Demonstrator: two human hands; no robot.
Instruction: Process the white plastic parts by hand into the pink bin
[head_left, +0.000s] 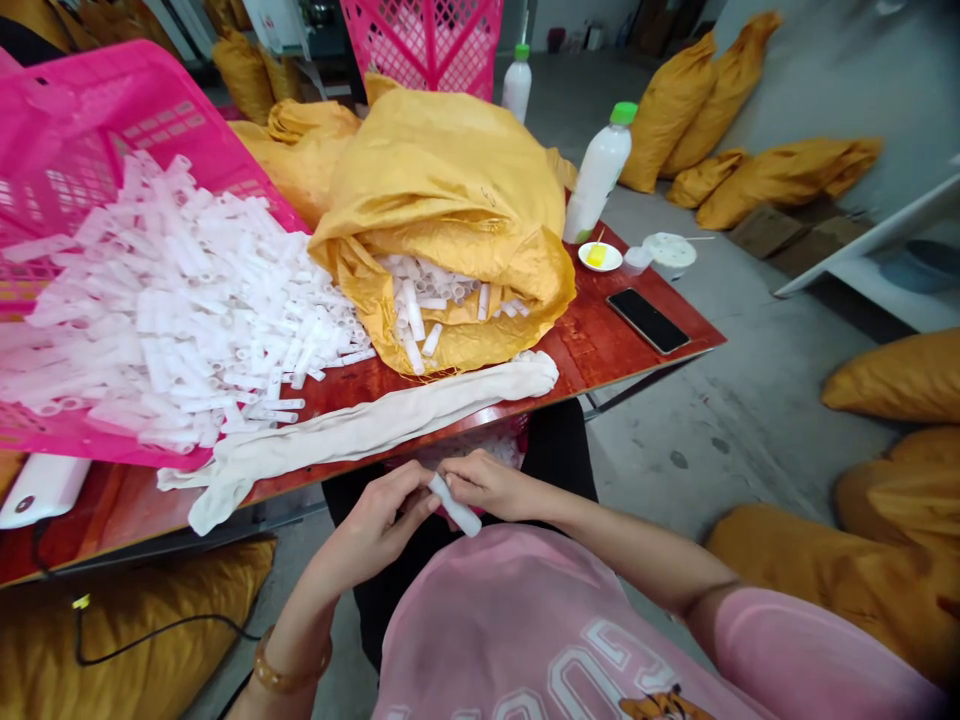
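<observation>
in the head view, the left hand [382, 525] and right hand [487, 485] meet over the person's lap, holding a white plastic tube [454, 505] between them. the grip on both sides is closed in a pinch: the right fingers [469, 480] press along the tube's upper part, while the left fingertips [424, 500] touch it from the other side. an amber-coloured bangle [292, 665] circles the left wrist. just ahead, a long cream fabric strip [360, 425] lies along the edge of the red-brown bench [645, 320]. beyond it, a heap of white plastic tubes [187, 310] spills from a tilted pink plastic crate [112, 120], and more tubes sit in the mouth of a yellow woven sack [442, 180]. a black smartphone [648, 321] lies face up near a white bottle with a green cap [598, 170]. the only legible writing is on the pink shirt [517, 630]: large white varsity numerals, partly cut off, above a tiger print.
</observation>
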